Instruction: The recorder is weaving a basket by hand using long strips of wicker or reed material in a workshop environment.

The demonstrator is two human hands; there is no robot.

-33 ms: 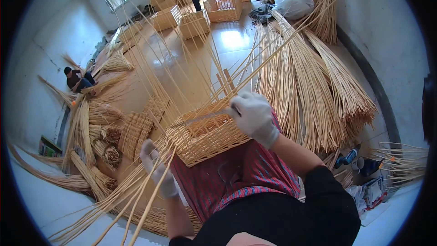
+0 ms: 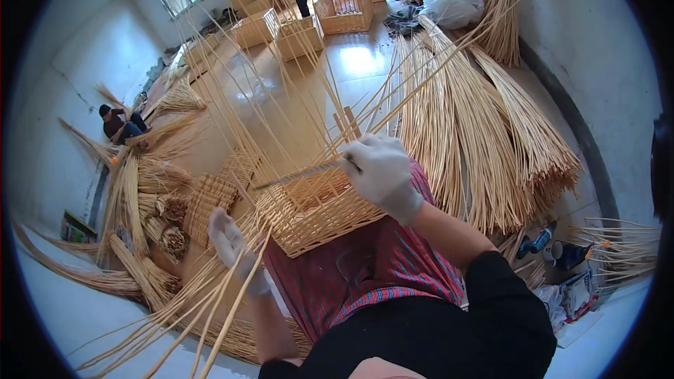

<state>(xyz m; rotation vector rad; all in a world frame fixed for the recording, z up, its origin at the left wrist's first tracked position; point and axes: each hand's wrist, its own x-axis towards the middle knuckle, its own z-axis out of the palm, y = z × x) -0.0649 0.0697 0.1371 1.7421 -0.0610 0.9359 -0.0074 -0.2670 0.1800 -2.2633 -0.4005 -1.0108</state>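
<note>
A rectangular woven willow basket (image 2: 319, 228) with long uncut rods rising from it rests on the striped red cloth over my lap (image 2: 379, 267). My gloved right hand (image 2: 379, 175) is closed round a long, narrow metal tool (image 2: 302, 174), which spans across the basket's top toward its left corner. Just outside that corner, my gloved left hand (image 2: 228, 238) has its fingers raised and apart, beside several loose rods (image 2: 217, 298); I see nothing gripped in it.
Large rod bundles (image 2: 484, 140) fill the right floor; more bundles (image 2: 133, 203) and woven panels (image 2: 207, 203) lie left. A seated person (image 2: 119, 126) works at left. Finished baskets (image 2: 344, 17) and two other people are at the back. A dark mug (image 2: 565, 256) sits at lower right.
My right hand has shifted slightly up and left, carrying the metal tool further past the basket's left side. My left hand has moved a little leftward and upward, away from the basket.
</note>
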